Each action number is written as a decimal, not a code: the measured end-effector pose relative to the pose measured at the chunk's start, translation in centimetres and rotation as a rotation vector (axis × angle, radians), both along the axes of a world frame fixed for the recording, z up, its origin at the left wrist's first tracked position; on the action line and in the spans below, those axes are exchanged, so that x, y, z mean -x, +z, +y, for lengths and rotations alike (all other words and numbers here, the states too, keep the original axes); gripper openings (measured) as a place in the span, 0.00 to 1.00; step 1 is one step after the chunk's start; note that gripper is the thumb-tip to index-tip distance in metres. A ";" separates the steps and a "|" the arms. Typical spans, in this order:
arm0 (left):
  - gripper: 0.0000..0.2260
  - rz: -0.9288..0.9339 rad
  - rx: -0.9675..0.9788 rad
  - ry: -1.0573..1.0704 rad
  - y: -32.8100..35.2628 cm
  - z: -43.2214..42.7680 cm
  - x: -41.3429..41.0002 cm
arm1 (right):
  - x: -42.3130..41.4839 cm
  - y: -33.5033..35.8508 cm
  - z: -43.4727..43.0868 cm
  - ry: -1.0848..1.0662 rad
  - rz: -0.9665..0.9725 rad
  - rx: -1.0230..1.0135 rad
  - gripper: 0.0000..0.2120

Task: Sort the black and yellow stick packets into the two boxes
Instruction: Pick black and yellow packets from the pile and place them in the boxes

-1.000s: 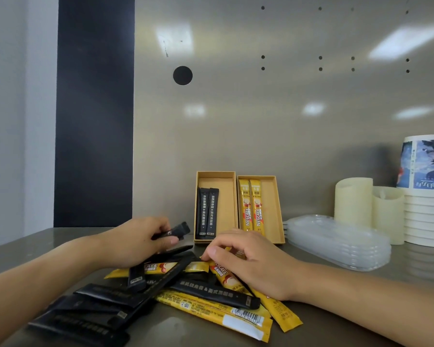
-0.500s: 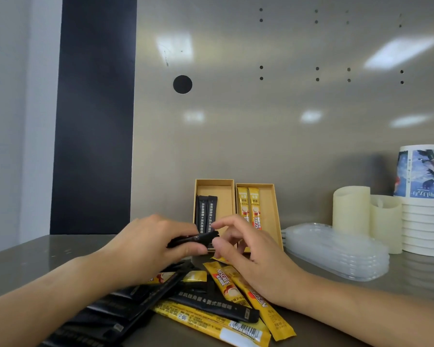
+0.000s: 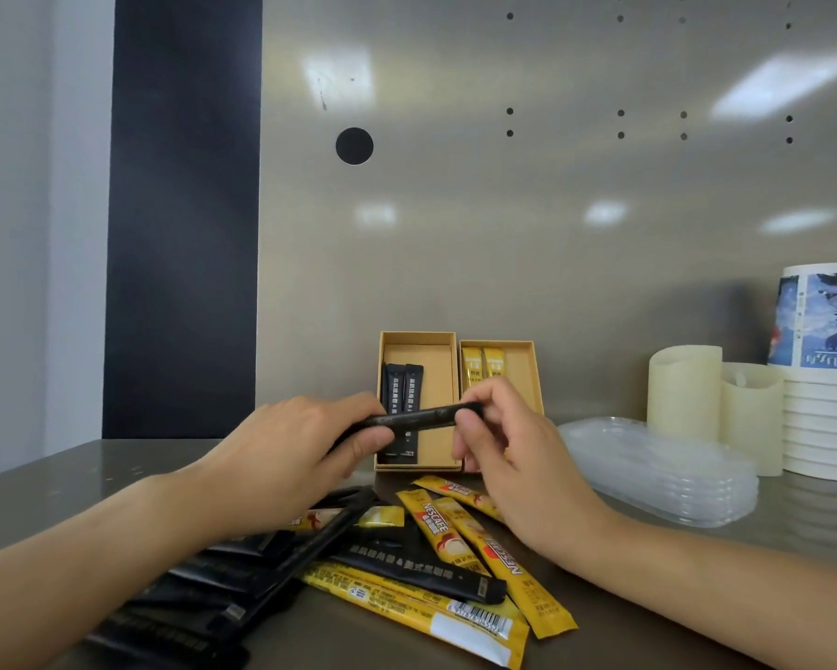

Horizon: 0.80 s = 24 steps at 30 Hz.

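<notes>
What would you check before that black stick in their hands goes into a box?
1. Black packet held at both ends by left hand and right hand: ok.
2. Left box already holds black packets only: ok.
3. Room left in that box beside them: ok.
4. Right box holds yellow packets, so avoid it: ok.
5. Packet lined up lengthwise with the box: not ok, it lies crosswise.

even, fairly bright indoor light; soft ceiling-lamp reflections glare on the metal panel (image 3: pixel 503 234) above the hands. the left hand (image 3: pixel 290 456) throws a faint shadow on the desk (image 3: pixel 68 481). wide-angle bending at the edges; slightly soft overall.
</notes>
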<state>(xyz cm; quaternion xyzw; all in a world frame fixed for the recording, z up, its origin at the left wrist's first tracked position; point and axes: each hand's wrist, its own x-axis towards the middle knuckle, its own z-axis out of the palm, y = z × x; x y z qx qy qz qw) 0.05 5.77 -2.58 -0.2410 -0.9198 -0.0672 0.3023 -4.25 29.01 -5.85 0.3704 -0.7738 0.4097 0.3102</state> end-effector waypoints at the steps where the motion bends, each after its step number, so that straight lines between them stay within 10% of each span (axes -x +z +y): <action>1: 0.12 -0.022 -0.082 -0.017 0.1 -0.1 0.1 | 0.1 0.0 0.0 -0.008 -0.022 0.020 0.03; 18: 0.13 -0.188 -0.445 -0.145 -0.1 -0.4 0.7 | 0.5 0.5 -0.1 0.150 -0.445 0.212 0.32; 24: 0.18 -0.127 -0.415 -0.071 -0.2 -0.7 0.7 | 1.2 0.3 0.1 0.183 -0.425 0.213 0.13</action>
